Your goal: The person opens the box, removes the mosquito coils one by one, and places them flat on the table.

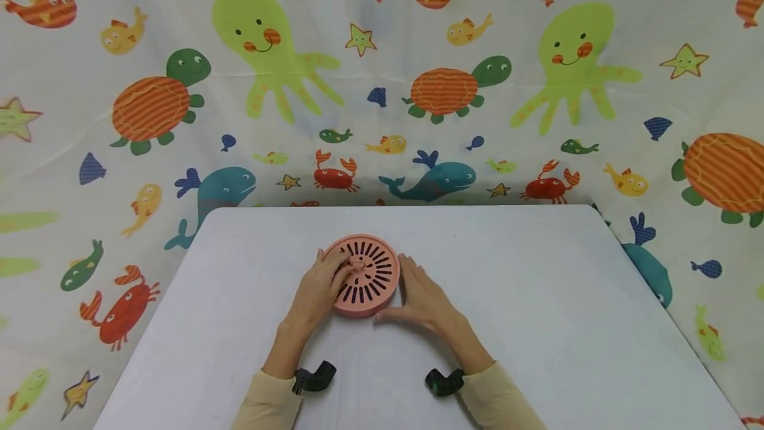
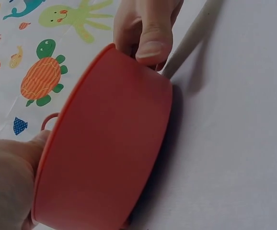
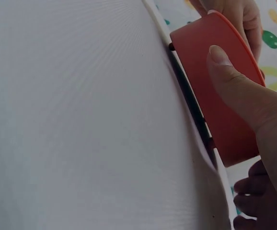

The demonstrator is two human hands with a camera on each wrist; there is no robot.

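A round coral-red mosquito coil holder [image 1: 377, 284] with a slotted lid sits on the white table. On top of the lid is a small wire ring handle [image 2: 49, 119]. My left hand [image 1: 316, 289] lies over the lid's left side, thumb and fingers closing in at the ring handle; the hand partly hides it. My right hand [image 1: 418, 297] holds the side wall from the right, fingers along the far right and thumb at the front. In the right wrist view its thumb [image 3: 225, 67] presses the smooth red wall. Short feet show under the holder.
The white table [image 1: 567, 324] reaches out around the holder on every side. Behind it hangs a cloth [image 1: 382, 85] printed with sea animals. A black wrist camera [image 1: 314, 377] sits at the left wrist and another black camera [image 1: 444, 382] at the right.
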